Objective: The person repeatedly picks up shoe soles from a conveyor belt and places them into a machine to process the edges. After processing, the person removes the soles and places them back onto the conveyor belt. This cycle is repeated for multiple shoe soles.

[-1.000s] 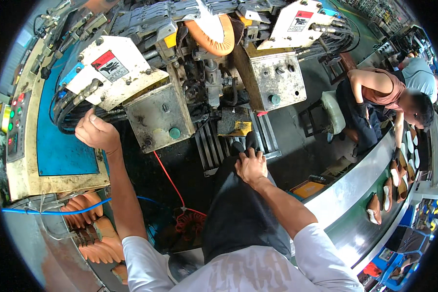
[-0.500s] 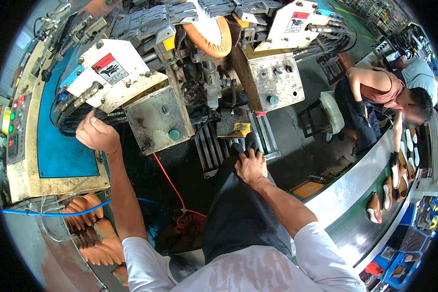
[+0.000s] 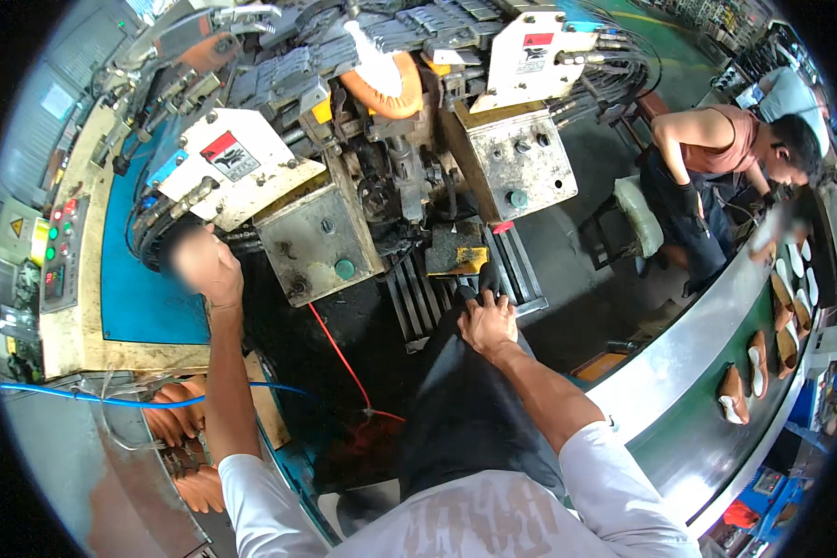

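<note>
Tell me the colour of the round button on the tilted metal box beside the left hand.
Green: the round button on the grey metal box, right of the left hand. Head view.

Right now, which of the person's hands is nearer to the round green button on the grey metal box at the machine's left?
Left. The left hand is raised just left of the grey metal box bearing the round green button; the right hand rests on the dark-trousered knee, farther right and lower.

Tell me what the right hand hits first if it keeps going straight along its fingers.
Probably the slatted metal step at the machine's foot. The right hand rests on the dark knee, fingers pointing up-picture at the slats, with the yellow-edged block just beyond. Depth is unclear, so it might pass above them.
</note>
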A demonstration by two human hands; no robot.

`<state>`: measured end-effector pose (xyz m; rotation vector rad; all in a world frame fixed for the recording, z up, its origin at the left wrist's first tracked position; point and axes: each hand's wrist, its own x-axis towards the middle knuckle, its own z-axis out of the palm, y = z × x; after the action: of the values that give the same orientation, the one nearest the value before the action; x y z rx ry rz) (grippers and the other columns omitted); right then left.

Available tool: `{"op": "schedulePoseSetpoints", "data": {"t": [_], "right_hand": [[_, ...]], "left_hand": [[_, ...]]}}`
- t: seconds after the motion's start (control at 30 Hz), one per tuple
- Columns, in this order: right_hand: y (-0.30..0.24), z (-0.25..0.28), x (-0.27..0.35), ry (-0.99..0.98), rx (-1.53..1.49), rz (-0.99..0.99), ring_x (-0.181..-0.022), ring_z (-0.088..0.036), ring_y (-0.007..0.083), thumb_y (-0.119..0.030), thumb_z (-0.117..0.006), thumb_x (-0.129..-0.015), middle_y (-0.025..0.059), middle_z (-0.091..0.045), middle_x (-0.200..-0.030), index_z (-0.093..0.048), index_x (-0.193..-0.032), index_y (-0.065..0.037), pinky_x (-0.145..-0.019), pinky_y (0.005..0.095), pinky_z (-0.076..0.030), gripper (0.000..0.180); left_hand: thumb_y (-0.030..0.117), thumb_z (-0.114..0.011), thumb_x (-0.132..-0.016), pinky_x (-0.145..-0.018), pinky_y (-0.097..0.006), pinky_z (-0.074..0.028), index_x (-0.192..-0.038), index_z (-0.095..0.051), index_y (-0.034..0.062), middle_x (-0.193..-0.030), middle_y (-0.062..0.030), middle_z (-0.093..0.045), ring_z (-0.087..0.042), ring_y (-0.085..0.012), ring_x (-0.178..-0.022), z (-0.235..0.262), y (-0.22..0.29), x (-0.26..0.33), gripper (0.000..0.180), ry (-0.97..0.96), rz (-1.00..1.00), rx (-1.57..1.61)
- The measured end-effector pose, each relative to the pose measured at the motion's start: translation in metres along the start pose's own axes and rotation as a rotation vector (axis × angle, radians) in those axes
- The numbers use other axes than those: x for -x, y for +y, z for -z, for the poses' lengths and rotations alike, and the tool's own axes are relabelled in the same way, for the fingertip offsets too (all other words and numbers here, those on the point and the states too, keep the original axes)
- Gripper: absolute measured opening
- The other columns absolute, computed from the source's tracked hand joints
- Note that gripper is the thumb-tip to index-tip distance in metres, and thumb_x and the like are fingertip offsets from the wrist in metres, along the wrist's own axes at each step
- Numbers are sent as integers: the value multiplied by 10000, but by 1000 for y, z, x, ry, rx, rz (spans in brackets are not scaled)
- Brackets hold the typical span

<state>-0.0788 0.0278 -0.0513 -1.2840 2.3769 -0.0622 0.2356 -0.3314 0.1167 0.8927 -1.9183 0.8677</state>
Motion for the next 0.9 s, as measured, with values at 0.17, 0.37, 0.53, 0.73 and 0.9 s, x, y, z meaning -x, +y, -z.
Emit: {"op": "schedulePoseSetpoints", "data": {"t": [0.17,0.37,0.53,0.73,0.9], "right_hand": [[9,0,9,32,-61,-5,-1306,-567,446,-422,-618,-1007,187,-572,-1486,-745,-1327,-130,-1097,563,-488,451],[19,7,14,68,-102,-7,-1322,-557,458,-413,-615,-999,190,-570,-1484,-746,-1327,-124,-1105,567,-487,456],[26,8,21,60,-137,-23,-1350,-553,453,-449,-634,-995,178,-570,-1512,-728,-1375,-145,-1115,571,-490,495],[36,13,25,85,-192,-51,-1341,-558,445,-457,-645,-992,176,-580,-1497,-727,-1374,-157,-1111,570,-489,493],[43,12,31,137,-260,-47,-1346,-542,463,-434,-651,-983,188,-580,-1477,-742,-1313,-138,-1118,567,-463,452]], "left_hand": [[120,-685,-979,-1122,-555,-426,-1154,-725,32,-1297,-153,-637,-578,-378,-1286,27,22,-15,200,-198,-1,62],[113,-598,-1048,-1179,-538,-413,-1252,-703,-27,-1259,-213,-711,-624,-405,-1296,48,119,-57,269,-360,-63,525],[457,-508,-1161,-1112,-443,-502,-1448,-621,-36,-1335,-196,-741,-703,-310,-1235,-22,191,-95,582,-816,791,1348],[473,-713,-1049,-1098,-518,-561,-1393,-629,64,-1351,-135,-726,-714,-310,-1225,-51,255,-122,540,-1021,1474,1928],[401,-744,-1023,-1054,-539,-594,-1386,-605,71,-1304,-136,-717,-722,-322,-1184,-42,269,-132,510,-1080,1523,1840]]}}
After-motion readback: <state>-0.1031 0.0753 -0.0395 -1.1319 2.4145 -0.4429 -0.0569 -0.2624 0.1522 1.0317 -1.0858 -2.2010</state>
